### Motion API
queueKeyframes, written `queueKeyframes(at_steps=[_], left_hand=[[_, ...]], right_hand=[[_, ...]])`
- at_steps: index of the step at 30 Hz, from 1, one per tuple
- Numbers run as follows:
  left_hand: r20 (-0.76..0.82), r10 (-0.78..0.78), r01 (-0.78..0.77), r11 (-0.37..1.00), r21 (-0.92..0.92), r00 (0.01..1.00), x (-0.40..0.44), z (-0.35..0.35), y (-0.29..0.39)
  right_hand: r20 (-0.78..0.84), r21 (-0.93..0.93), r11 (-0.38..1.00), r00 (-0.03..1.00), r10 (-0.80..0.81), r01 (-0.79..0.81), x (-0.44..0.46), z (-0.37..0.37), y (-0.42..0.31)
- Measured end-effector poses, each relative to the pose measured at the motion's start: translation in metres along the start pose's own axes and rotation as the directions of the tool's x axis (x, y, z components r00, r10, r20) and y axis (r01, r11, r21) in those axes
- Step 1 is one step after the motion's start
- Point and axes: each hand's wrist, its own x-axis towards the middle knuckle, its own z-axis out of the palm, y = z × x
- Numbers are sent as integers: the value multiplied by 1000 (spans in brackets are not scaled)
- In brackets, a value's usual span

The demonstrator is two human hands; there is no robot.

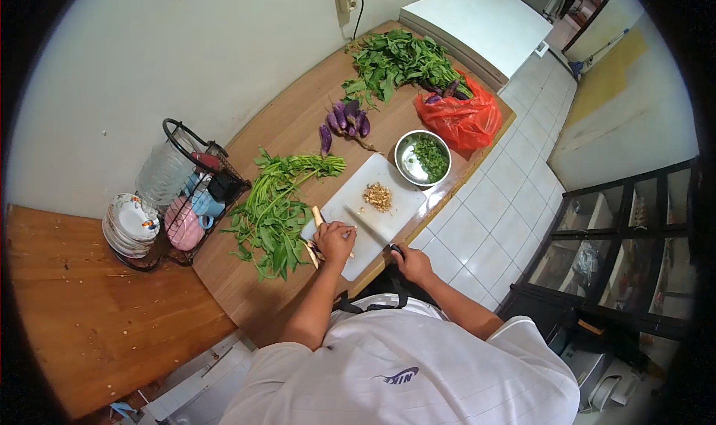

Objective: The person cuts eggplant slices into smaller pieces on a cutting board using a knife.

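Note:
My right hand (412, 264) is closed round the dark handle of a kitchen knife (367, 223), whose blade lies low over the white cutting board (358, 180). At the board's near left part, my left hand (334, 241) is closed with its fingers bent down. What lies under those fingers is mostly hidden. Pale, stick-like pieces (318, 215) stick out beside it. Beyond the blade sits a small heap of chopped tan bits (378, 197). A steel bowl (401, 164) holding chopped greens (431, 158) touches the board's far right corner.
Leafy greens (272, 216) lie left of the board. Purple eggplants (347, 119) and a larger leafy bunch (403, 63) lie farther back, near a red plastic bag (464, 119). A rack with cups (195, 201) and stacked plates (130, 224) stands at left. The table's edge (466, 179) runs along the right.

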Motion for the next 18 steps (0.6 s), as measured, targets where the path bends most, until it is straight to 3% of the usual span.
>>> queueKeyframes(at_steps=[5,12,18], left_hand=[[-1,38,-38,999,29,999,-5,-1,-3],[-2,38,-38,999,13,999,-4,-1,-2],[-3,27,-27,1000,1,1000,-6,-4,-3]], right_hand=[[108,4,998,993,-56,56,-20,2,9],[49,-39,999,998,-27,29,-9,6,-3],[48,71,997,998,-40,36,-5,-4,0]])
